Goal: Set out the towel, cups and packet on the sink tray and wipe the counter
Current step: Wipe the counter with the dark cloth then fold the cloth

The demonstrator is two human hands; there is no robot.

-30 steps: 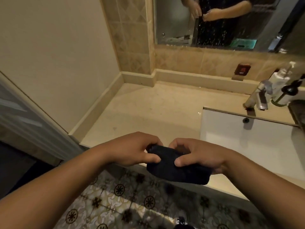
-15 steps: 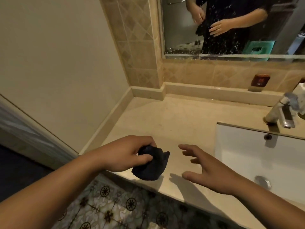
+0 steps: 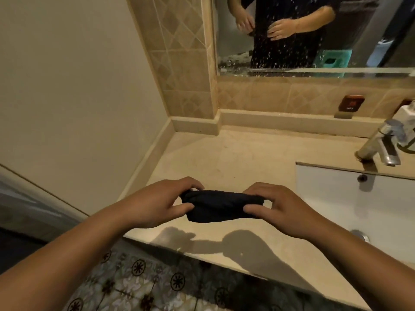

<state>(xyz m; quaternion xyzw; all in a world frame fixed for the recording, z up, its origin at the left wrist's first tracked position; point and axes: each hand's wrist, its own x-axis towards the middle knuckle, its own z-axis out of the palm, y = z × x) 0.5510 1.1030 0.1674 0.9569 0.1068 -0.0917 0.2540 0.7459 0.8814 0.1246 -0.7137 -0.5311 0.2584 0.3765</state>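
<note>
A small dark navy towel [image 3: 219,206] is stretched between both hands a little above the beige stone counter [image 3: 235,158]. My left hand [image 3: 161,203] pinches its left end and my right hand [image 3: 276,205] pinches its right end. The cloth is folded into a short thick band. No cups, packet or tray are in view.
A white sink basin [image 3: 359,198] sits at the right with a chrome faucet [image 3: 381,144] behind it. A mirror [image 3: 314,34] hangs above the tiled backsplash. A wall closes the counter's left side. Patterned floor tiles [image 3: 139,283] lie below the counter's front edge.
Half a second ago only my left hand held the bunched towel and my right hand was open over the counter. Now my right hand has taken the other end and the towel is spread between both.
</note>
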